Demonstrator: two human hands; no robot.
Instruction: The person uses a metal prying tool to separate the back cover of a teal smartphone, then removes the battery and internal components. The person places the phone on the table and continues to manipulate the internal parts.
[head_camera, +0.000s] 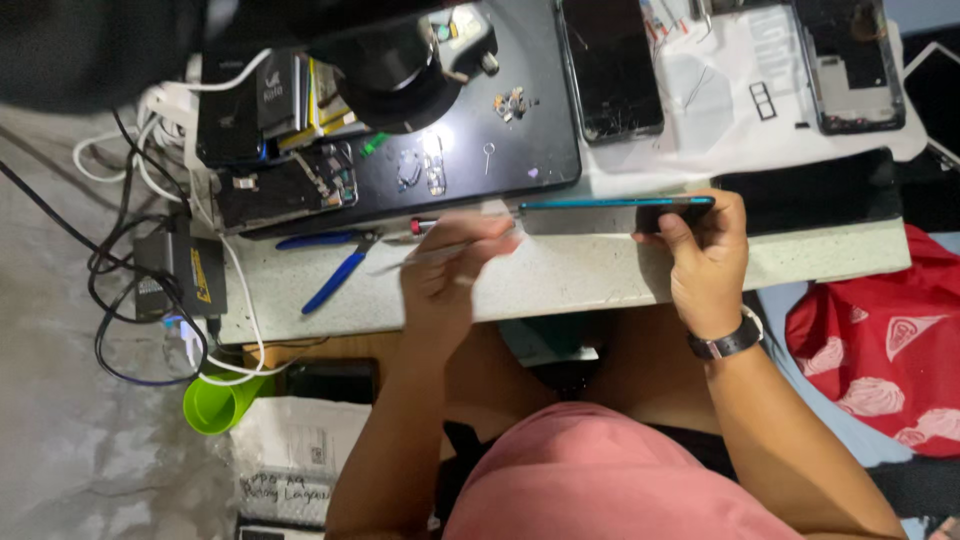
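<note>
Right hand (705, 260) fingers clamp a teal smartphone (615, 213) on edge over the table (560, 280) | left hand (450, 265) fingers pinch a thin pry tool (420, 255) at its seam | best kept shallow, phone steady

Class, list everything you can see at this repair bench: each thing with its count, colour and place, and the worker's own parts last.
Phone: one, teal-edged, held on edge at the bench front.
Thin tool: one, silvery, blurred, at the phone's left end.
Pliers: one, blue-handled, bench left.
Dark mat: one, black, behind, strewn with small parts.
Opened phones: several, black, along the back.
Cup: one, green, below the bench.
Red bag: one, right.
Wristwatch: one, dark, right wrist.
Left hand: holds the tool.
Right hand: grips the phone.
</note>
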